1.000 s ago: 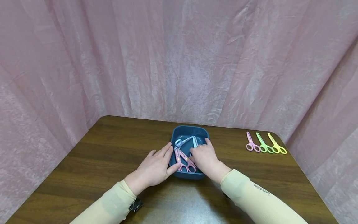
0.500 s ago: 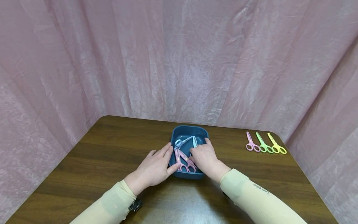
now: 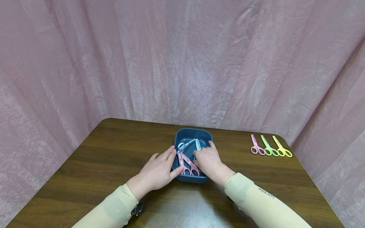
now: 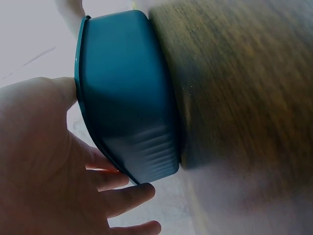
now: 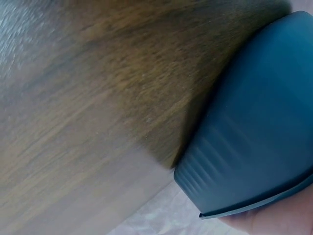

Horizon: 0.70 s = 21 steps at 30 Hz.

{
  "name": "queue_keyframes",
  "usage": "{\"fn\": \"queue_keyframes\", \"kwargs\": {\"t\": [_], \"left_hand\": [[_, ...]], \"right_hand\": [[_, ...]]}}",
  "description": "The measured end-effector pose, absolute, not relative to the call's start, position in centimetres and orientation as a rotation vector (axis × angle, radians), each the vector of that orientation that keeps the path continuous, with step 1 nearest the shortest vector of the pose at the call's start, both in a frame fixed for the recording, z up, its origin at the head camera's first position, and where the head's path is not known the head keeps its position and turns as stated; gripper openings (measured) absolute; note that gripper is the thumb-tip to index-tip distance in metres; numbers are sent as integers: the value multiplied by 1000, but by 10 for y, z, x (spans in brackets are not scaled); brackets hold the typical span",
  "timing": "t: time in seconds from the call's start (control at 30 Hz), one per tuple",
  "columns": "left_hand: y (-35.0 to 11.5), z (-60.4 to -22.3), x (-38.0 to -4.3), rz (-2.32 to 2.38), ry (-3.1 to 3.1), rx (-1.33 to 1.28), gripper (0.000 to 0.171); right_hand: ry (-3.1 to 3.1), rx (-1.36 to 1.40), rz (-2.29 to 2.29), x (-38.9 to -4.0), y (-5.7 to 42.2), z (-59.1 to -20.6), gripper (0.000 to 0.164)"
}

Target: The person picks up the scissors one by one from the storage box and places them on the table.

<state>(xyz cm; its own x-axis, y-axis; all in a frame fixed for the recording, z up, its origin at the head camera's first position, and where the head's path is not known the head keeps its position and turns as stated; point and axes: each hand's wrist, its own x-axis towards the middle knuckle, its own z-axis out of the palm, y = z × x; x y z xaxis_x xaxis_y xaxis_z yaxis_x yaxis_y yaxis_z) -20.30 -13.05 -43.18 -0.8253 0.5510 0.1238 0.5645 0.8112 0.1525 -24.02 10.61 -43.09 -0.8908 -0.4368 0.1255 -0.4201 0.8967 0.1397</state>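
Observation:
A dark blue bin [image 3: 192,179] stands on the table, with pink scissors [image 3: 188,161] and blue scissors [image 3: 186,145] inside, crossing near its left wall. My left hand [image 3: 157,169] rests along the left rim, fingers fairly straight and thumb at the near-left edge. In the left wrist view that thumb [image 4: 63,90] touches the rim. My right hand [image 3: 209,160] reaches over the right rim into the bin, one finger out along that rim. It covers the lower part of light blue scissors [image 3: 198,144]; I cannot tell whether the hidden fingertips grip them.
Three more scissors lie in a row at the table's far right: pink scissors [image 3: 257,146], green scissors [image 3: 269,146] and yellow scissors [image 3: 281,147]. Pink curtains [image 3: 185,63] hang right behind the wooden table [image 3: 119,142].
Both hands keep their places at the bin. The bin and the scissors in it look nearly unmoved.

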Motion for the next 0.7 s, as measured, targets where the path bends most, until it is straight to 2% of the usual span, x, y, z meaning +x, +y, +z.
{"fn": "queue_keyframes", "kwargs": {"t": [0.7], "left_hand": [[-130, -431, -202, -286, -2929, -889, 88]], "right_hand": [[-2862, 667, -99, -241, 109, -431, 31]]}}
